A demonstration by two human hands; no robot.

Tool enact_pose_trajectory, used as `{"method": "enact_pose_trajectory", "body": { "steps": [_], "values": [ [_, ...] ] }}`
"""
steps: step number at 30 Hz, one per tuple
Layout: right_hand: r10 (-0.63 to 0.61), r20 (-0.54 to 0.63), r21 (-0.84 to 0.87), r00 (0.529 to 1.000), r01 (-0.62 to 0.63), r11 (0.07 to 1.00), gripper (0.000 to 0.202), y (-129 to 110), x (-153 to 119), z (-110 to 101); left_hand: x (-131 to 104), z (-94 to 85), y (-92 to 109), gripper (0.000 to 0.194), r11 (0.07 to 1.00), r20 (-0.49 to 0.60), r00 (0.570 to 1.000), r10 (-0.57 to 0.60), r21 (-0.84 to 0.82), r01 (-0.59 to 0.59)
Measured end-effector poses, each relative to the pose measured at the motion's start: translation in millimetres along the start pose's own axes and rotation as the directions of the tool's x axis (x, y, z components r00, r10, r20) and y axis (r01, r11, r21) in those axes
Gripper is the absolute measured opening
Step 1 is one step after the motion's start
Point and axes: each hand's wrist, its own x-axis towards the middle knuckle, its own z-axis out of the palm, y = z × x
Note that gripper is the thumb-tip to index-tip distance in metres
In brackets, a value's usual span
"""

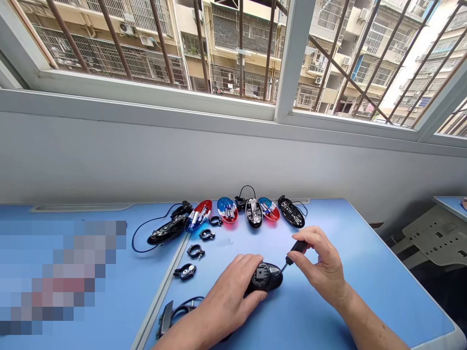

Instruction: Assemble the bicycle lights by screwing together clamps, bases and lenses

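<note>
My left hand (pixel 237 287) is closed around a black oval housing (pixel 274 279) lying on the blue table, with its round ribbed mount facing up. Between the fingertips of my right hand (pixel 321 265) is a screwdriver (pixel 298 248) with a short black handle. Its tip meets the right end of the housing; the screw itself is too small to make out. Left of my left hand lie several black ring clamps, among them one clamp (pixel 196 251) with its screw showing. Partly hidden by my left forearm is a black bracket with a cable (pixel 166 318).
Along the wall stand red-and-blue translucent shells (pixel 227 210) with batteries on them, and open black housings (pixel 291 212) with cables. A seam (pixel 160 291) divides two blue tabletops (pixel 365 272). A blurred patch covers the left side. A barred window is above.
</note>
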Motion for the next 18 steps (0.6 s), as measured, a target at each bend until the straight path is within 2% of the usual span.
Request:
{"method": "enact_pose_trajectory", "body": {
  "steps": [3,7,10,12,15,18],
  "values": [
    [0.045,0.01,0.035,0.999,-0.045,0.998,0.032,-0.2,-0.6,-1.4,0.5,0.8,-1.1,0.031,1.0,-0.006,1.0,0.003,0.0,-0.003],
    [0.132,0.102,0.156,0.986,-0.147,0.977,0.035,0.4,-1.5,-6.2,1.3,0.8,-1.9,0.032,1.0,-0.004,1.0,0.003,-0.001,-0.003],
    [0.238,0.175,0.296,0.955,-0.282,0.912,0.037,1.6,-1.5,-9.7,1.3,0.2,-1.5,0.033,1.0,-0.007,1.0,0.012,-0.009,-0.012],
    [0.252,0.229,0.376,0.94,-0.325,0.868,0.031,2.4,-0.8,-11.3,1.1,-0.1,-1.1,0.033,1.0,-0.008,1.0,0.013,-0.012,-0.013],
    [0.233,0.269,0.392,0.935,-0.327,0.86,0.019,2.6,0.1,-11.2,0.8,-0.2,-0.7,0.032,1.0,-0.006,1.0,0.007,-0.011,-0.007],
    [0.2,0.201,0.296,0.959,-0.254,0.921,0.018,1.8,-0.3,-7.2,0.9,0.1,-0.9,0.033,1.0,-0.008,1.0,0.008,-0.001,-0.008]
  ]
}}
